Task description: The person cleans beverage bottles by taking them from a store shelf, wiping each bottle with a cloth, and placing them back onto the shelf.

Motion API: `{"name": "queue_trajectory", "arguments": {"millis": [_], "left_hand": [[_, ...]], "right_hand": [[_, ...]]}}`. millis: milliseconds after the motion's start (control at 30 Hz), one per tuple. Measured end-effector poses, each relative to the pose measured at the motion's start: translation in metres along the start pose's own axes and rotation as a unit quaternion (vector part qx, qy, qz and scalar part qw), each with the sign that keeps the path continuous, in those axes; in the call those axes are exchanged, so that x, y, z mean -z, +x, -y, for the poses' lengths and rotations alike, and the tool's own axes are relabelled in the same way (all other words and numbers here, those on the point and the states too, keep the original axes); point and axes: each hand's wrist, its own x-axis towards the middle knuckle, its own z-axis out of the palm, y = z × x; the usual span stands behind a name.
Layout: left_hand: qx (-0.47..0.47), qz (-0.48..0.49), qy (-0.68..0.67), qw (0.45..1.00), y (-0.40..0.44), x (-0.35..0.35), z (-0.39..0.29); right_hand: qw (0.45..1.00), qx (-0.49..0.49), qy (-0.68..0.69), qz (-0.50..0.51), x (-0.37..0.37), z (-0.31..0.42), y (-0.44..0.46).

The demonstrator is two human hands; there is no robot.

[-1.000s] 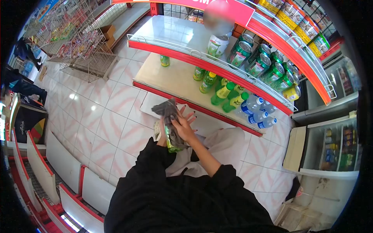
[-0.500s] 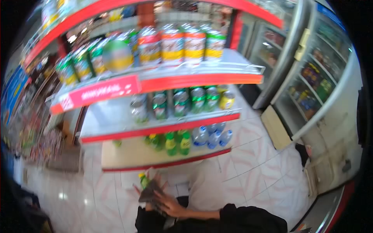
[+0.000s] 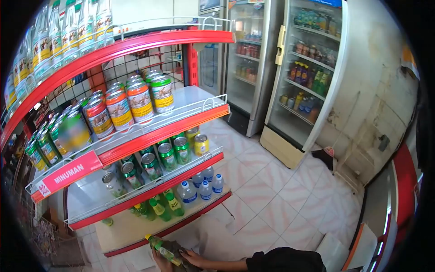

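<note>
Low in the view, in front of the shelf, a green plastic drink bottle [image 3: 164, 250] with a yellow cap lies tilted in my left hand [image 3: 159, 262]. The fingers of that hand curl round its underside and are partly hidden. My right hand [image 3: 194, 258] is closed on a dark cloth [image 3: 174, 247], which lies against the bottle's side and covers part of it. Similar green bottles [image 3: 159, 208] with yellow-green labels stand on the lowest shelf [image 3: 131, 235], next to several clear water bottles [image 3: 205, 190] with blue caps.
Above are shelves of drink cans [image 3: 140, 102] and clear glass bottles [image 3: 70, 31], with red edges and wire rails. A pink sign [image 3: 68, 173] is on one edge. Glass-door fridges [image 3: 308, 77] stand behind to the right, on a tiled floor [image 3: 272, 199]. A white wall [image 3: 367, 90] is at far right.
My head view has turned right, bringing the fridges and right wall further in. The bottle has tipped from near upright to slanted, with the cloth now along its side.
</note>
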Motion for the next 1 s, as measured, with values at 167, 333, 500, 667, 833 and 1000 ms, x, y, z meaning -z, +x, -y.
{"name": "queue_trajectory", "arguments": {"millis": [167,333,500,667,833,1000], "left_hand": [[0.091,0.026,-0.062,0.994,-0.022,-0.058,-0.024],[0.168,-0.02,-0.065,0.983,-0.024,-0.038,-0.029],[0.12,0.107,0.113,0.981,0.01,0.082,0.016],[0.109,0.154,-0.195,0.963,-0.015,-0.001,-0.021],[0.12,0.105,-0.269,0.95,-0.014,-0.009,-0.021],[0.118,0.083,-0.31,0.94,-0.016,-0.005,-0.021]], "right_hand": [[0.998,0.001,0.044,-0.039,-0.003,0.044,-0.032],[0.984,0.123,-0.112,-0.058,-0.037,0.114,-0.081],[0.898,0.269,-0.341,-0.069,-0.071,0.124,-0.09],[0.837,0.294,-0.461,-0.015,-0.084,0.116,-0.092],[0.792,0.305,-0.529,-0.027,-0.093,0.128,-0.091],[0.795,0.299,-0.526,-0.042,-0.092,0.146,-0.062]]}}
